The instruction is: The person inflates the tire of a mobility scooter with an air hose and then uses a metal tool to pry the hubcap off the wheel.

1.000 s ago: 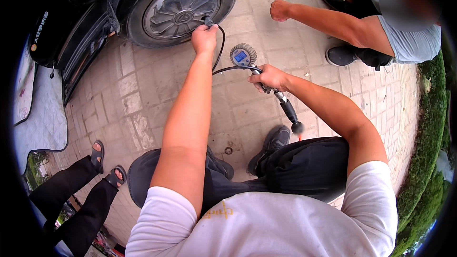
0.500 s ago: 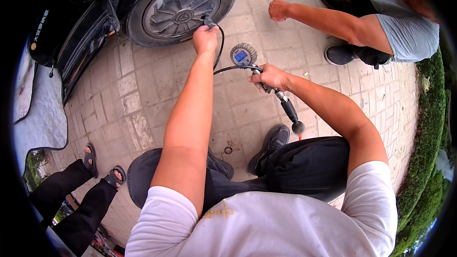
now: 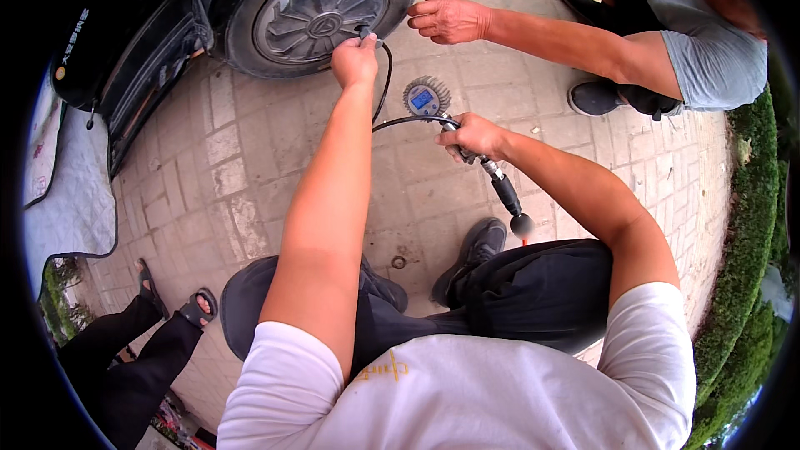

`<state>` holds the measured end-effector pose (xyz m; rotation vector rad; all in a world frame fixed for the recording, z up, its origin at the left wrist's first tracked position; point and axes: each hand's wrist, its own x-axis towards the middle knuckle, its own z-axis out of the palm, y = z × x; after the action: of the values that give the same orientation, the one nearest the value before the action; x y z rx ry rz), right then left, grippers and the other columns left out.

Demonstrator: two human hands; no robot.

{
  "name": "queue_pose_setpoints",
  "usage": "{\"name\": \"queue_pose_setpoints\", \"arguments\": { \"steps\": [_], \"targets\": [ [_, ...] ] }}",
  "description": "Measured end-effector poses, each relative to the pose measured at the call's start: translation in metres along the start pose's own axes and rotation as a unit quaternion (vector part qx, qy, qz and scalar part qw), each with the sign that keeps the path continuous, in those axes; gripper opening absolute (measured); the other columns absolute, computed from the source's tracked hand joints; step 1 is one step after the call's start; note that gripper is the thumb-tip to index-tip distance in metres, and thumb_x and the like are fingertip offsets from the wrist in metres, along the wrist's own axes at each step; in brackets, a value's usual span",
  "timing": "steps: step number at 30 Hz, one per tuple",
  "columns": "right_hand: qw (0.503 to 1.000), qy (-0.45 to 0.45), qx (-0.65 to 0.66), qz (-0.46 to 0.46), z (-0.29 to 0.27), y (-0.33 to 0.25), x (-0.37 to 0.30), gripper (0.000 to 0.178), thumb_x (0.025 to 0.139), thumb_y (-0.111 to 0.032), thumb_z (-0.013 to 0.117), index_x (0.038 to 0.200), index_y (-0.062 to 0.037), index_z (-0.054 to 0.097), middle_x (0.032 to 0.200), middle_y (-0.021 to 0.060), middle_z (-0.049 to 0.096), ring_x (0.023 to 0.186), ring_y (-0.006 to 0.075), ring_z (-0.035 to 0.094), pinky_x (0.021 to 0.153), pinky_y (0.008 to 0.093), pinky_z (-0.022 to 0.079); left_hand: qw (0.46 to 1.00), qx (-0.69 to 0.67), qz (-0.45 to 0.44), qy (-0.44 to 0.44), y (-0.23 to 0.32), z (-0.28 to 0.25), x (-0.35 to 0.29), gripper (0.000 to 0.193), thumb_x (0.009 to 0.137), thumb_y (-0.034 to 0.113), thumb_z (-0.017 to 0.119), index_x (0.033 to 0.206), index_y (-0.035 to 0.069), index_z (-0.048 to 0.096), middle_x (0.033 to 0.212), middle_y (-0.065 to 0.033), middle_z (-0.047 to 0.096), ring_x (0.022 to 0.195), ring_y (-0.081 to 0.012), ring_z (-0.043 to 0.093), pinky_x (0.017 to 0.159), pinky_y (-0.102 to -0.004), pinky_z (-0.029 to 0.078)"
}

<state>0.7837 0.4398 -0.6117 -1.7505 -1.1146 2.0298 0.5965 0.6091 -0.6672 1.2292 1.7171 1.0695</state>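
At 11 o'clock the left hand is gripping the hose connector against the wheel, apparently already hooked up, while the right hand is clasping the lit pressure gauge at 12 o'clock, uncoupling seemingly remaining undone.

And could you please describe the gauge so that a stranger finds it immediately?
From the wheel of the black vehicle, go down and right to the person's right hand. Up and left of that hand is the gauge: round, ridge-edged, the only thing showing a blue screen.
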Motion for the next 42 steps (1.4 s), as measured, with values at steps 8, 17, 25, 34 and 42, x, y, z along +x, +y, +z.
{"name": "queue_pose_setpoints", "arguments": {
  "steps": [8,17,25,34,42],
  "targets": [
    [1.0,0.009,-0.012,0.0,-0.004,-0.002,-0.003,0.02,0.081,-0.021,0.066,0.073,-0.0047,0.056,0.062,0.0045,0.056,0.051,0.0135,0.054,0.045,0.0294,0.041,1.0,0.021,0.007,0.001,-0.011,0.004,0.006,0.035,0.079,0.032,0.07,0.077,-0.002,0.066,0.066,-0.0169,0.062,0.059,-0.0279,0.057,0.062,-0.0377,0.044],
    [1.0,0.001,-0.007,-0.006,-0.004,0.003,0.005,0.02,0.081,-0.021,0.067,0.072,-0.0052,0.057,0.061,0.0042,0.057,0.051,0.0132,0.054,0.045,0.0292,0.04,1.0,-0.011,0.02,-0.006,-0.017,0.005,0.013,0.026,0.08,0.021,0.073,0.087,-0.004,0.068,0.069,-0.0025,0.062,0.056,-0.0088,0.051,0.052,-0.0262,0.04],
    [1.0,0.004,-0.012,0.001,-0.004,0.002,0.005,0.02,0.081,-0.021,0.067,0.073,-0.0047,0.058,0.061,0.0042,0.056,0.051,0.0135,0.054,0.046,0.0292,0.041,0.999,-0.037,0.005,0.002,-0.007,0.002,0.004,0.036,0.08,0.021,0.074,0.102,-0.006,0.066,0.085,-0.0079,0.068,0.074,-0.0133,0.059,0.07,-0.0273,0.046],
    [1.0,-0.008,-0.015,0.003,-0.004,0.002,0.01,0.021,0.081,-0.021,0.067,0.073,-0.0044,0.057,0.062,0.0046,0.057,0.052,0.0141,0.054,0.047,0.0294,0.041,0.997,-0.072,-0.02,-0.037,-0.005,-0.002,0.005,0.03,0.08,0.02,0.073,0.096,-0.006,0.068,0.083,-0.0057,0.067,0.071,-0.0115,0.057,0.066,-0.0257,0.044],
    [1.0,-0.014,-0.005,0.007,-0.003,-0.001,0.011,0.02,0.081,-0.021,0.067,0.073,-0.005,0.056,0.061,0.005,0.056,0.052,0.0141,0.054,0.046,0.0298,0.04,0.992,-0.109,-0.038,-0.041,-0.001,-0.003,0.002,0.024,0.079,0.019,0.074,0.091,-0.001,0.069,0.075,-0.0016,0.065,0.062,-0.0079,0.051,0.057,-0.0248,0.041]
  ]
}}
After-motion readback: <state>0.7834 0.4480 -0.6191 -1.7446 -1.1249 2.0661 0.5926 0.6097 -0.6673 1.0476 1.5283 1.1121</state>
